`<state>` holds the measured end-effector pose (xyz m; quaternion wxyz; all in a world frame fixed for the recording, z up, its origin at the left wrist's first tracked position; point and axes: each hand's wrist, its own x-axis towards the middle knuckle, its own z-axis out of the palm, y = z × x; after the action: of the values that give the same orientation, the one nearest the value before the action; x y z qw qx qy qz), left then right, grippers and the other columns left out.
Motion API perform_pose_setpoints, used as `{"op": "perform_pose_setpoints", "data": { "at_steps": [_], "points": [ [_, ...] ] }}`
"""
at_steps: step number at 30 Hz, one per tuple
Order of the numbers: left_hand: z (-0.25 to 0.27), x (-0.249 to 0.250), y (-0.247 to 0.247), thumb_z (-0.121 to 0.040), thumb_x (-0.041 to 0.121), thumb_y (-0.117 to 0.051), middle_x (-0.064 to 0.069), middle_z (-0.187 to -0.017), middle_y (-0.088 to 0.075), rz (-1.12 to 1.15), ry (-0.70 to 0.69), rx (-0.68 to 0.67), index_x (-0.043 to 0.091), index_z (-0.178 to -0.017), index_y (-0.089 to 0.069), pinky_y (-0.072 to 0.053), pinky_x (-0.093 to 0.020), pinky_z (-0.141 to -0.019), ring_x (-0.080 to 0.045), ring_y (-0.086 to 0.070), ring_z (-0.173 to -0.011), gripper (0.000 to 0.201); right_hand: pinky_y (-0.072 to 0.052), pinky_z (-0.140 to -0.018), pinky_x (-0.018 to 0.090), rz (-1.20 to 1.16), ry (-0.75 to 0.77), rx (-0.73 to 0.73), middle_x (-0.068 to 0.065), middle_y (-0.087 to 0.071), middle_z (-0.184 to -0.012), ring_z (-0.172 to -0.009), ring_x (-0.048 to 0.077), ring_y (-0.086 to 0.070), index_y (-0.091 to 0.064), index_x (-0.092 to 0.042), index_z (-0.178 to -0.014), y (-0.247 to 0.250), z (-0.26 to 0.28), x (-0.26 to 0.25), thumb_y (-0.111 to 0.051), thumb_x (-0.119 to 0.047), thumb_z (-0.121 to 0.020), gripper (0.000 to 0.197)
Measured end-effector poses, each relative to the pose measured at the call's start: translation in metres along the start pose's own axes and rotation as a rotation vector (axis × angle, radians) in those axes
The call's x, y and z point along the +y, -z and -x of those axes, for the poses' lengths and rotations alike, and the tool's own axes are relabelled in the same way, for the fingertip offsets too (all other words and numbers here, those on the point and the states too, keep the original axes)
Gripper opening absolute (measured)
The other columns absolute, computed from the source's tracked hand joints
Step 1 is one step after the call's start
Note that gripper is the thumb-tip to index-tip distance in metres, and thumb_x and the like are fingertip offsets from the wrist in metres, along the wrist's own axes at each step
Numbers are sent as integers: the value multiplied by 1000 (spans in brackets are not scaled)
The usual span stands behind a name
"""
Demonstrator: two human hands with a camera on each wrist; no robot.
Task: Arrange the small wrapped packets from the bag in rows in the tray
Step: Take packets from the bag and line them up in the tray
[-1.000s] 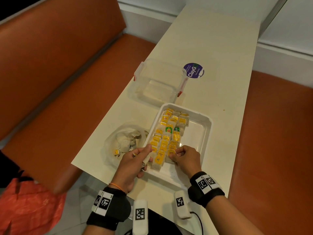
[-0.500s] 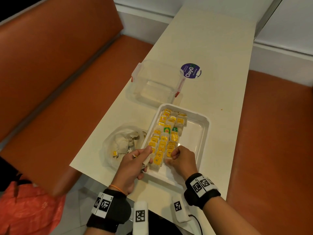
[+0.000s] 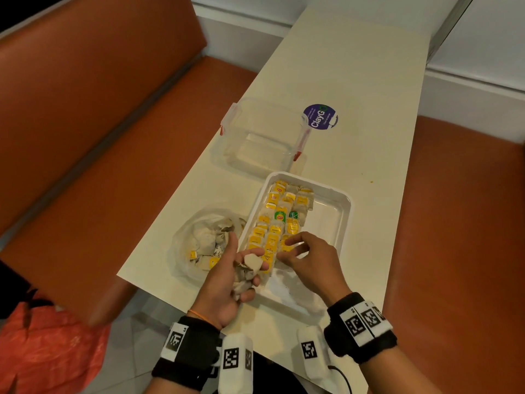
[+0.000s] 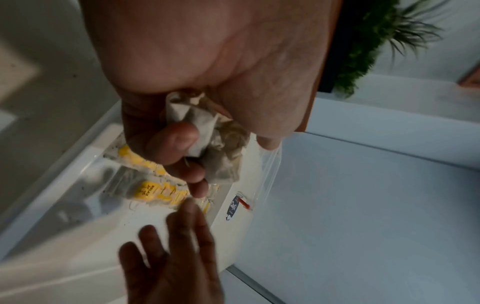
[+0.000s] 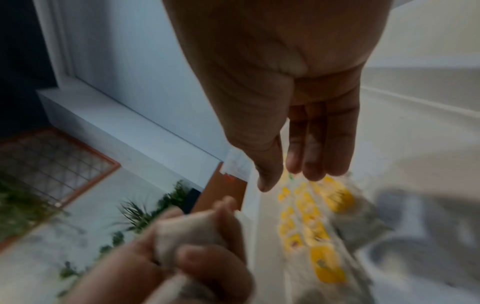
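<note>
A white tray (image 3: 338, 211) on the cream table holds rows of small packets (image 3: 279, 216) with yellow labels along its left side. My left hand (image 3: 227, 275) hovers at the tray's near left corner, its fingers curled round a bunch of beige packets (image 3: 250, 265), seen close up as held packets (image 4: 221, 144). My right hand (image 3: 306, 257) is over the near end of the rows, fingers relaxed and spread, holding nothing; in the right wrist view its fingers (image 5: 317, 144) hang straight above the blurred packets (image 5: 311, 216). A clear bag (image 3: 204, 243) with more packets lies left of the tray.
A clear plastic box (image 3: 261, 137) with red clips stands beyond the tray. A round purple sticker (image 3: 320, 117) lies on the table (image 3: 355, 81) further back. Orange bench seats flank the table on both sides. An orange bag (image 3: 51, 351) sits at lower left.
My left hand has turned palm-up and lifted, showing the packets it holds. My right hand has lifted off the near end of the rows and opened its fingers.
</note>
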<state>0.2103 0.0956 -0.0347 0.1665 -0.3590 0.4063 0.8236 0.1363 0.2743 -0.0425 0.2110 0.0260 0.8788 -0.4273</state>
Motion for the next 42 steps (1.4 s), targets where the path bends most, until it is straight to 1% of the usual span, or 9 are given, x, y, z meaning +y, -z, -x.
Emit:
{"op": "perform_pose_setpoints", "data": {
  "at_steps": [5,7,10,14,19,23,29,37,42],
  "points": [
    [1,-2,-4,-94,79,-36,-10,-81,-66,32,18,-90,5,-131,-67,-24,-21,-37,-13,-50,-55,88,-53,-71,17,2,217,-225,-17,-71,-98,-78,3,-66,-73,-41,-105,24,31,-40,-87,-50,-77,32],
    [2,-3,-6,-96,78,-38,-16,-93,-72,3,12,-128,7,-130,-69,-25,-22,-38,-11,-50,-54,84,-53,-73,18,108,261,-236,-18,-68,-100,-79,2,-66,-70,-40,-112,22,35,-44,-86,-56,-74,44],
    [6,-4,-10,-100,63,-49,-17,-109,-75,-66,-44,-142,8,-119,-75,-27,-23,-41,-10,-53,-55,64,-47,-67,11,139,269,-204,-15,-68,-94,-74,-2,-63,-69,-35,-110,16,34,-43,-83,-45,-79,36],
    [6,-5,-9,-99,39,-61,-14,-90,-67,-86,-105,-149,8,-119,-77,-29,-24,-41,-10,-54,-53,41,-49,-66,10,68,215,-137,-13,-70,-85,-75,0,-65,-72,-35,-99,14,31,-39,-71,-27,-88,14],
    [6,-8,-2,-98,16,-52,-19,-114,-70,-23,-108,-169,10,-130,-73,-32,-23,-42,-11,-56,-60,39,-64,-75,33,-192,115,-185,-6,-74,-92,-77,15,-73,-77,-35,-98,15,28,-31,-76,-19,-88,19],
    [9,-8,-1,-90,21,-62,-19,-110,-69,-8,-129,-139,10,-124,-76,-30,-24,-43,-13,-60,-61,38,-61,-72,28,-391,90,-228,4,-77,-97,-82,25,-74,-78,-24,-106,20,29,-29,-78,-9,-91,21],
    [6,-10,2,-87,52,-75,-10,-82,-62,-21,-145,-117,8,-106,-72,-28,-22,-40,-15,-59,-65,47,-59,-72,27,-583,80,-245,11,-77,-101,-86,21,-76,-77,-17,-109,25,28,-28,-77,-2,-90,24],
    [3,-19,5,-77,45,-83,-9,-78,-59,-360,-246,-89,13,-98,-80,-28,-24,-45,-13,-48,-62,38,-63,-79,33,-518,88,-286,14,-76,-105,-90,30,-77,-77,-17,-112,28,24,-22,-84,-8,-86,29],
    [-4,-22,8,-89,37,-81,-6,-81,-69,-524,-247,-34,19,-91,-82,-31,-26,-46,-15,-54,-65,19,-65,-81,40,-472,0,-245,16,-78,-88,-85,32,-76,-79,-9,-99,17,15,-6,-81,-17,-90,13]
  ]
}}
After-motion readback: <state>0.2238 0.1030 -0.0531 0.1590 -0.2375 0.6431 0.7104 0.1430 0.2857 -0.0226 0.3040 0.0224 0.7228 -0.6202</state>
